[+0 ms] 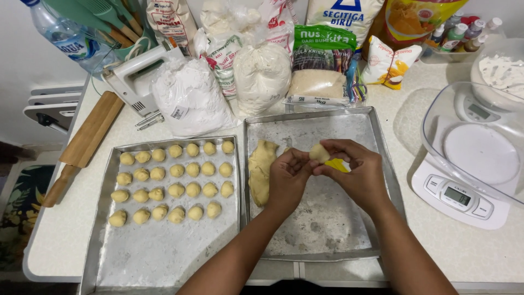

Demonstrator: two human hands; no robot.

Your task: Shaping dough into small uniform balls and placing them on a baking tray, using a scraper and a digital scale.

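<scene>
Both my hands meet over the right metal tray [371, 158]. A small pale dough piece [319, 153] sits pinched between the fingertips of my left hand [287, 177] and my right hand [355, 172]. A yellow object [338, 165] shows under my right fingers. A larger lump of dough [261, 170] lies on the floured tray just left of my left hand. The left metal tray [164, 251] carries several shaped dough pieces [176, 172] in rows.
A kitchen scale [458, 194] with a clear bowl [480, 136] stands at right. Bags of flour [188, 98] and sugar [319, 71] line the back. A hand mixer [136, 76] and wooden rolling pin [84, 145] lie at left, near the counter's edge.
</scene>
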